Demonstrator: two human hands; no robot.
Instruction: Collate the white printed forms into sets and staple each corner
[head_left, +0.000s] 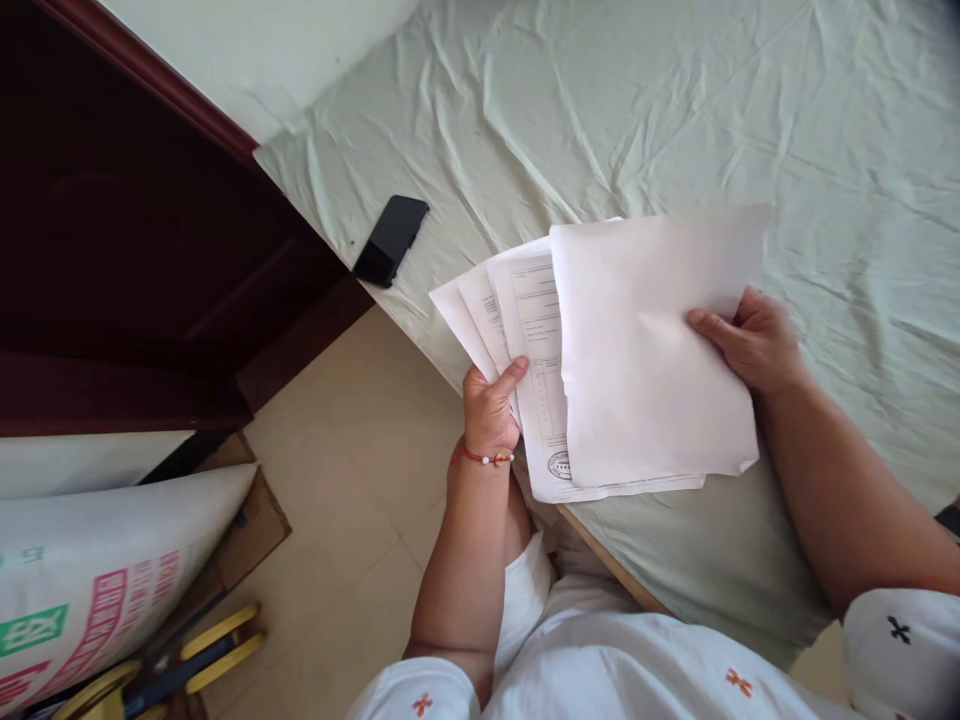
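Note:
My left hand, with a red beaded bracelet at the wrist, is closed on the left edge of several fanned printed sheets. Its thumb lies on top of them. An oval stamp shows near the bottom of the front printed page. On the right, my right hand pinches a blank-faced white sheet, thumb on top and fingers hidden behind. That sheet overlaps the printed ones and covers their right part. All the papers are held above the bed's edge.
A pale green wrinkled sheet covers the bed. A black phone lies near its left edge. Left are a dark wooden door, a printed white sack and a yellow-and-black object on the tiled floor.

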